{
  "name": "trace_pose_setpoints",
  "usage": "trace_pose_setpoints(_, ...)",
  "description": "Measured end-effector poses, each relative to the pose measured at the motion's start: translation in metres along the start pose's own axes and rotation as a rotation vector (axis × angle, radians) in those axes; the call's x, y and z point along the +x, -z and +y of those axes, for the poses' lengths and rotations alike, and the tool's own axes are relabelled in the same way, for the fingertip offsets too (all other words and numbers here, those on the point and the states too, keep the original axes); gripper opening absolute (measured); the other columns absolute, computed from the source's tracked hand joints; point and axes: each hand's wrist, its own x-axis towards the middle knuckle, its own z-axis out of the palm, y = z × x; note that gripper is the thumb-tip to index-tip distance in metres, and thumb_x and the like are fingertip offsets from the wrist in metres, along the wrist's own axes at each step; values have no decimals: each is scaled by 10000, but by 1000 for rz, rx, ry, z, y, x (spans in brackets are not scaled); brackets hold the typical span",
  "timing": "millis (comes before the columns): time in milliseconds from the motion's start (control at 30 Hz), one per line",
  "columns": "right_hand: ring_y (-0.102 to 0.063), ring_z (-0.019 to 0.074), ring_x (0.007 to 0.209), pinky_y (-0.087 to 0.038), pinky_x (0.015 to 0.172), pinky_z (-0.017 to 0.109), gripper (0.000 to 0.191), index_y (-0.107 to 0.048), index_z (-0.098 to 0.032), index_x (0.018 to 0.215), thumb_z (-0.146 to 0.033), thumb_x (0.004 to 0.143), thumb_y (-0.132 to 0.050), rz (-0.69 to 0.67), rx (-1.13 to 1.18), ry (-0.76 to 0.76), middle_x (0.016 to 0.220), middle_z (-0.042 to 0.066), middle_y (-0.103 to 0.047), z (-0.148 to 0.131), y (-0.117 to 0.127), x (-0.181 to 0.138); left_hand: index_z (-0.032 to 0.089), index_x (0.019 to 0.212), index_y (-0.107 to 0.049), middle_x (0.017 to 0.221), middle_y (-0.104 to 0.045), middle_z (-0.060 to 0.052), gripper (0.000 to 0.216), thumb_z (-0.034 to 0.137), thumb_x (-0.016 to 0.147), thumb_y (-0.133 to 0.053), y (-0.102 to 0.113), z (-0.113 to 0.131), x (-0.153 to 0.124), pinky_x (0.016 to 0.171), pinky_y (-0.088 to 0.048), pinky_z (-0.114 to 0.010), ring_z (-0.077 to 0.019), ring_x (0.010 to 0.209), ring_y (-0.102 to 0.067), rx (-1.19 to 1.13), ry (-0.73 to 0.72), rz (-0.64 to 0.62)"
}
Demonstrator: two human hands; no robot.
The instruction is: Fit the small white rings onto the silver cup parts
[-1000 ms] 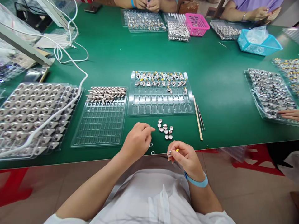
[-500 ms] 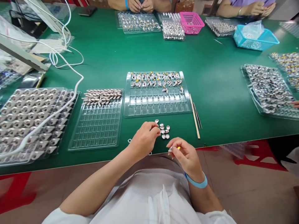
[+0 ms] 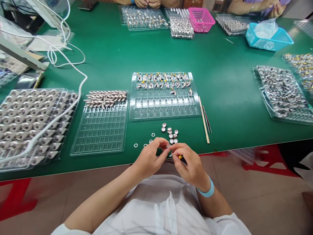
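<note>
My left hand [image 3: 153, 156] is closed in a pinch on a small round metal piece [image 3: 168, 146]. Close against it, my right hand [image 3: 190, 161] pinches a small silvery metal part with a yellow bit [image 3: 180, 157]; its shape is partly hidden by the fingers. The fingertips of both hands nearly meet at the table's front edge. Just beyond them lies a loose group of small round metal caps [image 3: 176, 132]. Several thin white rings [image 3: 135, 145] are scattered to the left of my left hand. Ahead, a clear plastic tray [image 3: 156, 112] bears rows of small curved metal parts with yellow bits.
To the left stand a tray of curved metal pieces [image 3: 105, 99] and stacked trays of larger parts [image 3: 26, 124], crossed by a white cable [image 3: 61, 115]. Right of centre lie a wooden stick [image 3: 204, 120] and tweezers [image 3: 207, 120]. Co-workers' hands [image 3: 148, 3] are across the table.
My left hand has drawn back from the caps towards my right hand, now with a round piece between its fingers. More white rings show. The view has shifted slightly.
</note>
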Motion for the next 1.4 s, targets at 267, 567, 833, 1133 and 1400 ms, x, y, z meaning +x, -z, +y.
trace_pose_setpoints(267, -599, 210, 995, -502, 849, 383, 120, -521, -235, 914, -123, 885, -491, 13, 75, -147, 1041, 83, -630, -8, -3, 1, 192, 1012, -643, 876, -716, -26, 153, 151, 877, -584, 7, 1, 0, 728, -533, -262, -146, 789, -668, -67, -70, -46)
trace_pose_setpoints(567, -497, 145, 728, -419, 673, 287, 133, -497, -214, 763, -146, 877, -498, 41, 66, -323, 778, 4, -513, -14, 2, 15, 191, 1020, -666, 854, -717, -14, 169, 146, 860, -634, 8, 3, -1, 706, -532, -226, -126, 751, -661, -140, -82, -27)
trace_pose_setpoints(833, -487, 138, 704, -404, 640, 271, 131, -486, -212, 751, -143, 861, -500, -14, 55, -340, 759, -2, -504, -14, 1, 21, 191, 1096, -645, 871, -725, -42, 233, 106, 903, -546, 7, 0, -1, 697, -533, -248, -142, 779, -661, -94, -216, -8)
trace_pose_setpoints(1133, -484, 142, 705, -408, 654, 283, 128, -489, -214, 759, -153, 870, -479, -94, 34, -308, 767, 1, -506, -12, 6, 23, 183, 1152, -617, 903, -708, -62, 275, 92, 932, -479, 6, -3, -1, 696, -535, -271, -145, 793, -635, -34, -327, -15)
trace_pose_setpoints(1400, -478, 127, 683, -397, 607, 258, 124, -487, -208, 754, -161, 868, -503, -149, 30, -361, 751, -6, -510, -12, 11, 27, 168, 1189, -587, 929, -693, -81, 309, 57, 915, -498, 2, -4, -2, 698, -534, -287, -158, 823, -616, 4, -391, 21)
